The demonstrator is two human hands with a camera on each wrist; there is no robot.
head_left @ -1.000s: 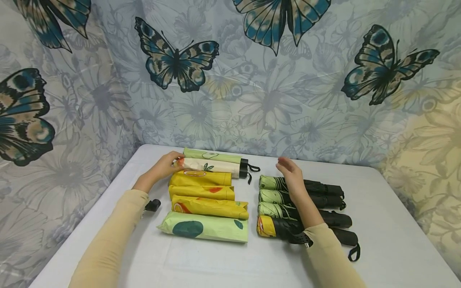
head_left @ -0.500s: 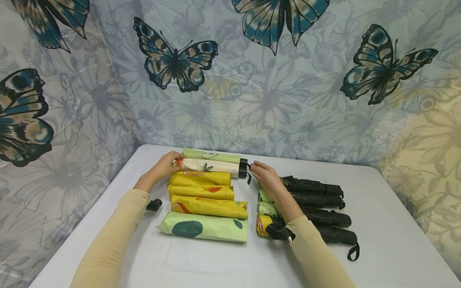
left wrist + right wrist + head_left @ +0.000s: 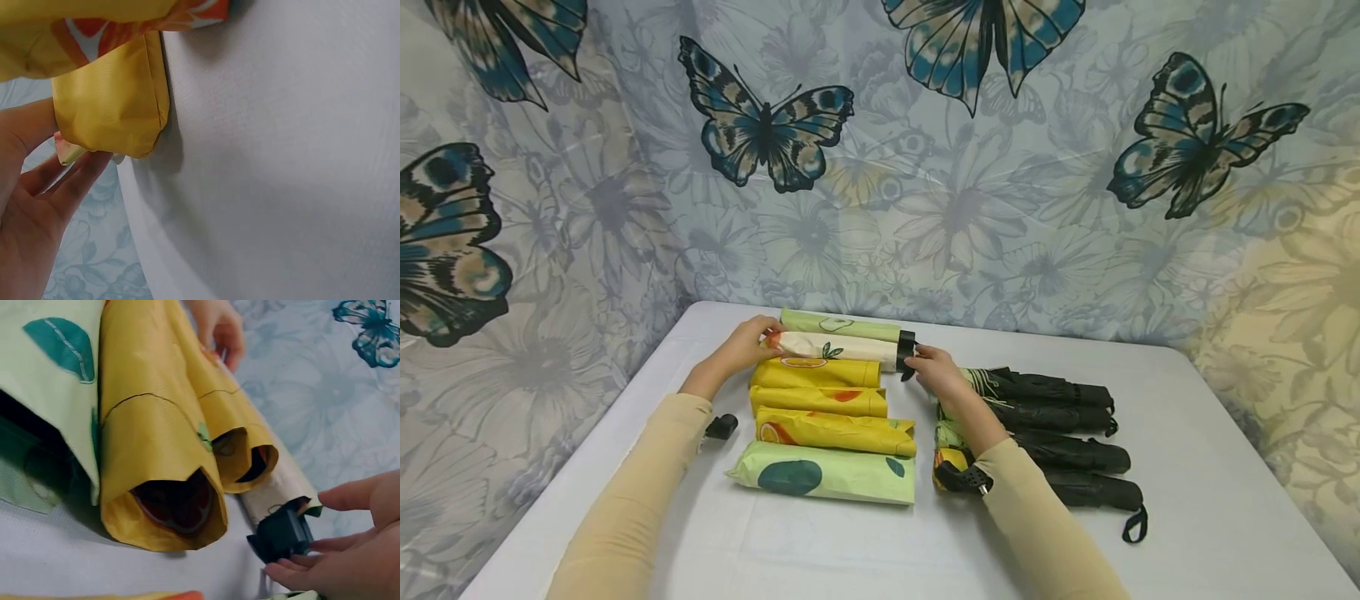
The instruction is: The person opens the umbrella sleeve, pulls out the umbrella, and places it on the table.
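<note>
A folding umbrella in a cream sleeve (image 3: pixel 842 347) lies crosswise near the table's back. My left hand (image 3: pixel 748 342) grips its left end, thumb and fingers on either side. At the other end, my right hand (image 3: pixel 938 371) holds the black handle (image 3: pixel 278 534); in the right wrist view the thumb is by the sleeve's edge and the fingertips touch the handle. Behind it lies a light green sleeved umbrella (image 3: pixel 872 330). Several yellow sleeves (image 3: pixel 820 402) and a green leaf-print sleeve (image 3: pixel 850 477) line up in front. The left wrist view shows a yellow sleeve (image 3: pixel 112 100) hiding the cream end.
To the right, several folded black-and-green umbrellas (image 3: pixel 1075 454) lie in a row, partly under my right forearm. A black wrist-camera piece (image 3: pixel 722 427) shows beside my left wrist. The white table (image 3: pixel 820 550) meets a butterfly-print cloth (image 3: pixel 955 208) at the back.
My right hand has moved left from above the black umbrellas to the cream umbrella's handle and closed around it. My left hand has stayed at the left end.
</note>
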